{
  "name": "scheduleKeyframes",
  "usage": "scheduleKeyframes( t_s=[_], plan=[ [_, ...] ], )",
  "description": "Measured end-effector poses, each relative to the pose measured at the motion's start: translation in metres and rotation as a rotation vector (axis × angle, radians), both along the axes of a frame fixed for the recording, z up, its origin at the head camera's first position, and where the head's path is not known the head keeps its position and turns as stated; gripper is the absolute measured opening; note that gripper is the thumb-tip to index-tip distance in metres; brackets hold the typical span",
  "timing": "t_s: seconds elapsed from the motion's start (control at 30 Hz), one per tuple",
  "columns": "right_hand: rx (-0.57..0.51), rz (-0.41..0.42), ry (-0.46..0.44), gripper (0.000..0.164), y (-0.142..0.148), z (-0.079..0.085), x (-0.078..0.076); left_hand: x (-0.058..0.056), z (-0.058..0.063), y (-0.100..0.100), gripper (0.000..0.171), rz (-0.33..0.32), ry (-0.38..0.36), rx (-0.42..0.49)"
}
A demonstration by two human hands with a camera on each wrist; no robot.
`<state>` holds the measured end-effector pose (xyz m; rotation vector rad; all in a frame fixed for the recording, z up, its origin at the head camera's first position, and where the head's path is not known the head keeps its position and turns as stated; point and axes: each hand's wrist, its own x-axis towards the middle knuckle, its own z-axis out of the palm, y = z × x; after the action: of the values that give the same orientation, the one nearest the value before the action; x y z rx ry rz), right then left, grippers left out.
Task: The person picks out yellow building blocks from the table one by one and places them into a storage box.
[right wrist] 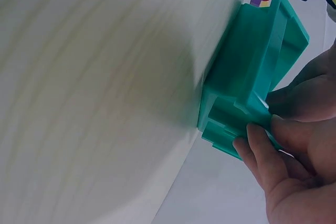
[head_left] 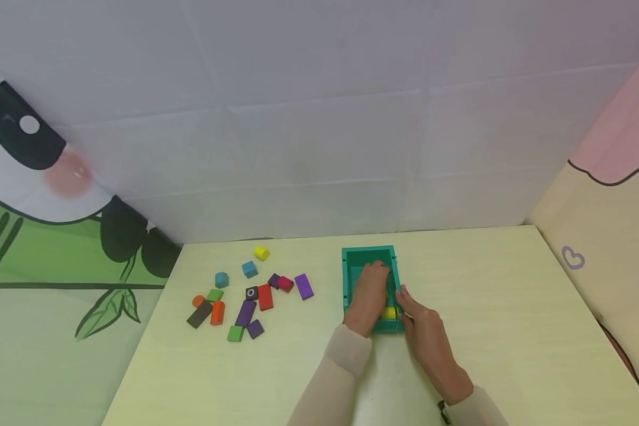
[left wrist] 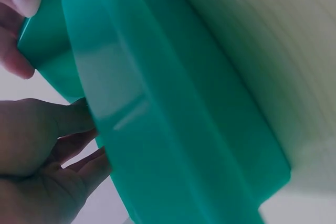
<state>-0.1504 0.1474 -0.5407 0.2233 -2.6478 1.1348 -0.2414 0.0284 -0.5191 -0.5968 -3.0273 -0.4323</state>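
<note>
A green box [head_left: 369,253], long and open-topped, stands on the table. My left hand [head_left: 370,296] reaches over its left wall, fingers pointing down inside. From the left wrist, the left hand's fingers [left wrist: 94,169] pass behind the green wall, so their tips and anything between them are hidden. A yellow block [head_left: 389,312] lies in the near end of the box, beside the left hand. On the right wall, near that same end, my right hand [head_left: 426,337] holds the box by its edge. The right wrist view shows the right hand's fingers [right wrist: 268,156] at the wall's rim.
Left on the table lie several loose blocks, among them a purple block [head_left: 304,286], a red block [head_left: 265,297], a blue block [head_left: 249,269], a yellow cylinder [head_left: 261,253] and a dark grey block [head_left: 199,314]. A hanging cloth [head_left: 309,148] rises behind the table.
</note>
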Motion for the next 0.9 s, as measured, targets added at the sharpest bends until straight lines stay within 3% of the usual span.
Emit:
scheduleKeyframes(
  t_s=[0.33, 0.9],
  plan=[
    [0.004, -0.007, -0.002, 0.053, 0.0, 0.0, 0.001, -0.003, -0.01, 0.002, 0.024, -0.009, 0.02, -0.048],
    [0.002, -0.004, 0.008, 0.053, 0.001, -0.001, 0.001, -0.007, -0.017, 0.005, 0.016, 0.028, -0.009, -0.036]
  ],
)
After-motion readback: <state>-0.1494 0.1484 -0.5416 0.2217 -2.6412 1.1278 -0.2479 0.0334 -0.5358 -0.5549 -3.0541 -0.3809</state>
